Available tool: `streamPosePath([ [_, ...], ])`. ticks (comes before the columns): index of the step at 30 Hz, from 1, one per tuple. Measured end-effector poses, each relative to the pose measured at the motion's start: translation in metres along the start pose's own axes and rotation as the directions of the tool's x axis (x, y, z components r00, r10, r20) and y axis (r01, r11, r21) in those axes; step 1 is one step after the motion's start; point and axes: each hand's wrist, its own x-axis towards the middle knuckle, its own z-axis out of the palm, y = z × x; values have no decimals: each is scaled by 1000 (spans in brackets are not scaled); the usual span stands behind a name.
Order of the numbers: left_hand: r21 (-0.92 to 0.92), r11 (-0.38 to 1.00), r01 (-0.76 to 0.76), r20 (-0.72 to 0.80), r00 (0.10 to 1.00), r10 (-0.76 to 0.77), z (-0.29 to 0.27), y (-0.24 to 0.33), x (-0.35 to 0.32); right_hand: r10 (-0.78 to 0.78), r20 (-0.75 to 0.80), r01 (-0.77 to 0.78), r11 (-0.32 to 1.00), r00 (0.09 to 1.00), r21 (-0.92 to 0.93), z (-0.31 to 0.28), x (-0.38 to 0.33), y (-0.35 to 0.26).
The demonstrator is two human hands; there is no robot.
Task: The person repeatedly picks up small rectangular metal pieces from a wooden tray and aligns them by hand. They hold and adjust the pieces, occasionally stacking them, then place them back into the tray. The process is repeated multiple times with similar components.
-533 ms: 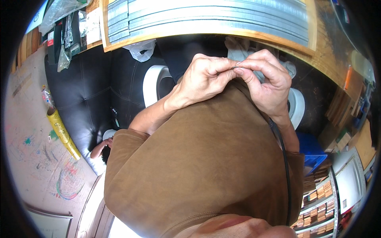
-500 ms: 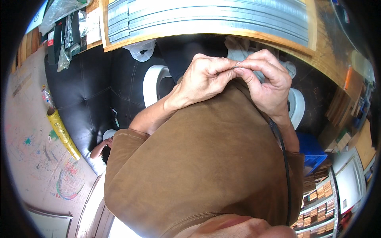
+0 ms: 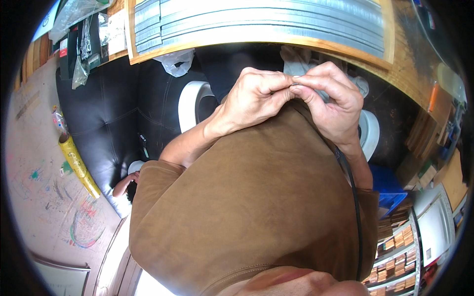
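My left hand (image 3: 259, 96) and my right hand (image 3: 333, 96) meet fingertip to fingertip in front of my brown shirt (image 3: 247, 197). Both are closed in a pinch. Between the thumbs and forefingers shows a sliver of a small dark, thin piece (image 3: 295, 84), too little of it to name. Just beyond the hands is the wooden tray (image 3: 261, 43) on the table, with long grey metallic strips (image 3: 271, 24) lying side by side in it.
A black padded sofa (image 3: 123, 103) and a white chair arm (image 3: 187, 106) stand to the left. Another person's arm (image 3: 126, 185) shows at lower left, near a yellow tube (image 3: 79, 165). At right are a blue bin (image 3: 387, 190) and a shelf of wooden blocks (image 3: 400, 256).
The right thumb has shifted very slightly against the left fingertips. Otherwise the hands and surroundings look the same.
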Motion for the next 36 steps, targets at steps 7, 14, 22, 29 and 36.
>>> streamPosePath([
  [7,-32,997,75,67,995,-72,-2,2,1,76,61,-81,994,995,70,-4,2,2],
  [14,-248,937,244,130,967,-217,2,5,4,105,1,-105,988,994,114,-4,0,4],
  [22,-504,578,642,415,767,-489,0,10,30,500,27,-453,758,865,470,-3,-8,28],
  [29,-636,485,600,411,796,-445,-1,-6,43,549,131,-441,482,826,757,5,-2,46],
  [36,-431,817,382,272,919,-286,1,-17,24,403,138,-402,702,905,587,1,-9,44],
])
